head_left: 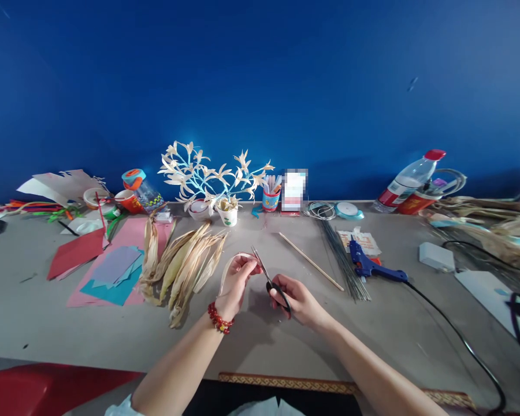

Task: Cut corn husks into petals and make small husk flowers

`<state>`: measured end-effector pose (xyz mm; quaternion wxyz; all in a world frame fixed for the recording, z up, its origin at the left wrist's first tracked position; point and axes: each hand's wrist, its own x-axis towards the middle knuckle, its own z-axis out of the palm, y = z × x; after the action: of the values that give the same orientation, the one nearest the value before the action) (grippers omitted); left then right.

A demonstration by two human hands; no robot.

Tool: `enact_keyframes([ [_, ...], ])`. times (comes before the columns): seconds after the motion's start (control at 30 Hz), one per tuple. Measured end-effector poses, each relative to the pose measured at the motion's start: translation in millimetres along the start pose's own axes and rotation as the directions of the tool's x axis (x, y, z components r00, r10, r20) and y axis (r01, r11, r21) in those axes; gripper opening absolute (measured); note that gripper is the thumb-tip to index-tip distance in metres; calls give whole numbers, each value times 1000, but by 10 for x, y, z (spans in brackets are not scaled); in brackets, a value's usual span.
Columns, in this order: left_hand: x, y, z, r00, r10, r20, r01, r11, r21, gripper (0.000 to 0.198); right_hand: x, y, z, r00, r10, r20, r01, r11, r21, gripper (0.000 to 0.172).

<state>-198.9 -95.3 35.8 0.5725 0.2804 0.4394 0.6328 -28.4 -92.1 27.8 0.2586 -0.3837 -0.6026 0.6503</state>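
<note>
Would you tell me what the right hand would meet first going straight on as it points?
Probably the pale strip pinched in the left hand; the right hand aims its scissors at it, though depth is unclear.

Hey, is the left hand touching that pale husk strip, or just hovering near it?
Touching. The head view shows the left hand pinching the pale husk strip between its fingertips; the right hand holds the scissors.

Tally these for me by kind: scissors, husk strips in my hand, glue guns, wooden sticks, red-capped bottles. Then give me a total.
scissors: 1
husk strip: 1
glue gun: 1
wooden stick: 1
red-capped bottle: 1
Total: 5
</note>
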Motion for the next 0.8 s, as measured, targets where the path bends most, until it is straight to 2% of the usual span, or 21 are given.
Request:
enact_keyframes([
  [0.23,-10,35,-4,998,-51,26,51,998,-26,20,12,71,-19,999,-7,-45,4,998,-56,44],
  [0.33,-20,63,1,998,-17,65,18,1000,-15,18,10,81,-27,999,-7,-49,4,999,-52,45],
  [0.43,-36,76,17,996,24,80,-21,999,-43,17,-1,35,-1,999,-17,-44,18,999,27,47],
  [0.53,-69,26,47,996,54,75,-50,997,-63,14,-4,-41,45,982,-102,-157,124,983,138,45],
  [0.63,-123,-92,91,992,57,112,-56,998,-16,13,10,-69,69,935,-174,-309,245,947,207,44],
  [0.8,-202,-226,151,981,47,190,-71,990,125,18,27,4,27,880,-230,-415,349,907,237,42],
])
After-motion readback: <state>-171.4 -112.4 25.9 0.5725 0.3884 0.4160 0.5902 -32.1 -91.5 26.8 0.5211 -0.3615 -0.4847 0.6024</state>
